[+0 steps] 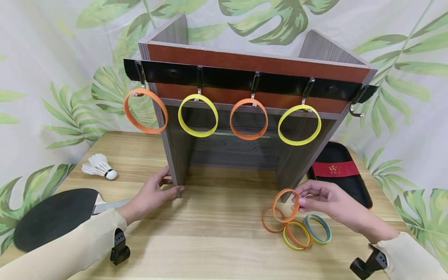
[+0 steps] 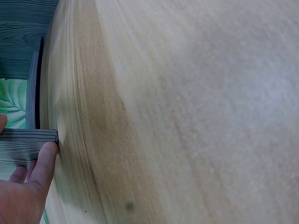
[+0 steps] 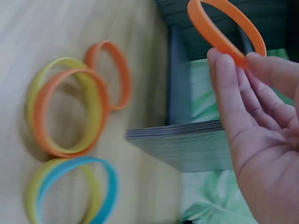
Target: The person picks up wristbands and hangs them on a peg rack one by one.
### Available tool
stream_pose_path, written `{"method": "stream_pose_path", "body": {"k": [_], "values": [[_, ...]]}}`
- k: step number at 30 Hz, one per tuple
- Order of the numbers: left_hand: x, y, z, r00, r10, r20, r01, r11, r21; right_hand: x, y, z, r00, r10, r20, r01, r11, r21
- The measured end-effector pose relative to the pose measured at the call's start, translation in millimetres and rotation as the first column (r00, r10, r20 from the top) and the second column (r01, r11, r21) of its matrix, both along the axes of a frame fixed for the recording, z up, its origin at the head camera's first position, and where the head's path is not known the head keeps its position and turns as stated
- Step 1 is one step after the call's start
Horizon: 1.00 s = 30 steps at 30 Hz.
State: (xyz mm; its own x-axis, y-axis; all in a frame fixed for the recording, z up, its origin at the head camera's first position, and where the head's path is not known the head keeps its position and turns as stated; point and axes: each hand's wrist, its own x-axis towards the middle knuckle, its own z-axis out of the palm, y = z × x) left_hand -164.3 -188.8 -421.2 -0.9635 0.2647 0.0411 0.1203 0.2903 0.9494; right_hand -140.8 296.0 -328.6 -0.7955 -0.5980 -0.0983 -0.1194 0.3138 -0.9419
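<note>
My right hand [image 1: 323, 196] pinches an orange wristband [image 1: 286, 206] between thumb and fingers, held up beside the right leg of a grey wooden stand [image 1: 260, 68]. Below it on the table lie several more bands: an orange one [image 3: 112, 74], an orange and yellow overlapping pair [image 3: 70, 107], and a blue band [image 3: 110, 186] with a yellow one. With thumb and fingers on either side, my left hand [image 1: 154, 194] grips the base of the stand's left panel [image 2: 28, 144]. From hooks on the stand's black strip hang orange [image 1: 248, 119] and yellow [image 1: 299, 125] bands, alternating.
The rightmost hook [image 1: 356, 112] carries no band. A black tray [image 1: 344, 190] with a red band lies behind the right hand. To the left are a shuttlecock [image 1: 99, 167] and a black paddle [image 1: 56, 217], its handle partly behind the left forearm. A leaf-print cloth [image 1: 402, 70] hangs behind.
</note>
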Motion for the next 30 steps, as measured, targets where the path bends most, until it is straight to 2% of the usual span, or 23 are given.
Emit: {"method": "stream_pose_path", "body": {"k": [6, 11, 14, 17, 19, 20, 21, 23, 24, 25, 26, 28, 29, 30], "values": [[-0.3, -0.1, -2.1, 1.0, 0.003, -0.011, -0.003, 1.0, -0.01, 2.8, 2.9, 24.6, 0.995, 0.003, -0.101, -0.016, 0.992, -0.125], [-1.0, 0.0, -3.2, 1.0, 0.003, -0.012, -0.003, 1.0, -0.016, 4.6, 6.8, 42.7, 0.984, 0.044, -0.174, -0.088, 0.963, -0.254], [-0.9, 0.1, -3.0, 1.0, 0.0, -0.015, -0.001, 1.0, -0.019, 6.6, 7.4, 53.8, 0.978, 0.011, -0.21, -0.08, 0.944, -0.32], [-0.5, 0.2, -3.1, 1.0, 0.004, -0.014, -0.005, 1.0, -0.017, 8.0, 7.1, 64.2, 0.97, -0.039, -0.241, -0.068, 0.905, -0.419], [-0.2, 0.6, -3.2, 1.0, 0.004, -0.014, -0.004, 1.0, -0.018, 6.9, 7.3, 70.0, 0.967, -0.051, -0.248, -0.088, 0.849, -0.52], [-0.2, 0.8, -3.3, 1.0, 0.007, -0.012, -0.007, 1.0, -0.017, 5.6, 7.7, 72.5, 0.968, -0.043, -0.248, -0.111, 0.812, -0.573], [-0.3, 0.8, -3.6, 1.0, 0.006, -0.011, -0.007, 1.0, -0.017, 4.8, 8.0, 75.8, 0.97, -0.039, -0.241, -0.121, 0.782, -0.611], [-0.4, 1.0, -3.5, 1.0, 0.006, -0.012, -0.006, 1.0, -0.016, 3.2, 8.7, 82.4, 0.972, -0.055, -0.23, -0.115, 0.741, -0.661], [-0.3, 1.1, -3.2, 1.0, 0.007, -0.012, -0.007, 1.0, -0.017, 1.7, 9.1, 85.2, 0.975, -0.043, -0.218, -0.125, 0.704, -0.699], [-0.2, 1.0, -3.0, 1.0, 0.005, -0.014, -0.005, 1.0, -0.018, 1.4, 9.5, 88.4, 0.975, -0.058, -0.212, -0.113, 0.695, -0.71], [-0.2, 0.8, -2.7, 1.0, 0.008, -0.011, -0.008, 1.0, -0.015, 1.6, 9.5, 91.8, 0.972, -0.094, -0.214, -0.088, 0.7, -0.708], [-0.1, 0.4, -2.1, 1.0, 0.007, -0.01, -0.007, 1.0, -0.013, 1.5, 9.2, 96.2, 0.968, -0.145, -0.204, -0.055, 0.673, -0.738], [-0.2, 0.2, -2.0, 1.0, 0.005, -0.01, -0.005, 1.0, -0.013, 1.3, 9.2, 97.8, 0.969, -0.153, -0.193, -0.049, 0.648, -0.76], [-0.2, 0.1, -1.8, 1.0, 0.005, -0.009, -0.006, 1.0, -0.012, 1.8, 9.1, 99.0, 0.965, -0.186, -0.186, -0.023, 0.642, -0.766]]}}
